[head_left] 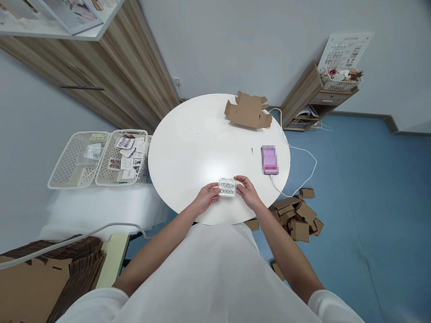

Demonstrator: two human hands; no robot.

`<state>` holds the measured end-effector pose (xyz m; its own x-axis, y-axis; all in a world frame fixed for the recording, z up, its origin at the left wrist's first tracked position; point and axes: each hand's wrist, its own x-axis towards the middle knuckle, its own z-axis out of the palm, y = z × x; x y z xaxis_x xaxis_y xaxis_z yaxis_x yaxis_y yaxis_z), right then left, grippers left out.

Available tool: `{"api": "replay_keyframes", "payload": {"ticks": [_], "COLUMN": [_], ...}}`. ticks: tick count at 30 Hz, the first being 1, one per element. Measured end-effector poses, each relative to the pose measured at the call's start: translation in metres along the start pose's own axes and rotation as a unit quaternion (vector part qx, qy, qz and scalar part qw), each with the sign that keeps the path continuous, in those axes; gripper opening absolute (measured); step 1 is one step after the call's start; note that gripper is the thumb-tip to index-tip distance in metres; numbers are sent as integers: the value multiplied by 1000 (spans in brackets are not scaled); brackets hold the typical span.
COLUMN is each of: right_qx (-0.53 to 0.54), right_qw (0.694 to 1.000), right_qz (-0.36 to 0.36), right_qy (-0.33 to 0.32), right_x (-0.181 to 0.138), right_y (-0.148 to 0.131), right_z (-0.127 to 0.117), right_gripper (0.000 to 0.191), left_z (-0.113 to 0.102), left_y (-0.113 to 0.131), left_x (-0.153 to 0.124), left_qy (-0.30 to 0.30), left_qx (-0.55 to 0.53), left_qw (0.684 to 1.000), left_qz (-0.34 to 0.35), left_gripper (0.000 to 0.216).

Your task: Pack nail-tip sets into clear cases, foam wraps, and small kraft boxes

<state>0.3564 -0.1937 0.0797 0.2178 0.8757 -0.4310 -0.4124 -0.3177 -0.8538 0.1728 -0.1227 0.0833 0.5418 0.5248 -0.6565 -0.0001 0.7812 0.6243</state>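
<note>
A small clear plastic tray (227, 187) with rows of little round items lies just above the near edge of the round white table (202, 143). My left hand (208, 197) grips its left end with curled fingers. My right hand (247, 190) pinches its right end. Both hands hold the tray between them.
An unfolded brown cardboard box (248, 111) lies at the table's far side. A phone (270, 159) on a white cable rests at the right. Two white mesh baskets (101, 157) with small packets stand left. Several small cardboard boxes (298, 215) lie on the blue floor. Flat cardboard (40, 278) is stacked lower left.
</note>
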Motion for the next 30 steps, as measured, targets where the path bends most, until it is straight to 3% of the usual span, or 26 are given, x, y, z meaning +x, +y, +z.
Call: {"api": "replay_keyframes", "payload": {"ticks": [7,15,21,30], "right_qx": [-36,-20,-24,-78], "right_qw": [995,994,995,995], "right_qz": [83,62,58,56], "right_qy": [49,89,80,40], "right_x": [-23,-28,-27,-13], "right_y": [11,19,21,27], "right_z": [8,14,10,19], "right_gripper": [37,39,36,43], "left_z": [-3,1,0,-13], "left_y": [-5,-14,-18,-18], "left_x": [-2,-6,-10,-14], "left_qy": [32,64,57,104], "left_qx": [32,135,273,274], "left_qw": [998,987,957,951], "left_qz": [36,67,78,96], "left_gripper": [47,47,33,31]}}
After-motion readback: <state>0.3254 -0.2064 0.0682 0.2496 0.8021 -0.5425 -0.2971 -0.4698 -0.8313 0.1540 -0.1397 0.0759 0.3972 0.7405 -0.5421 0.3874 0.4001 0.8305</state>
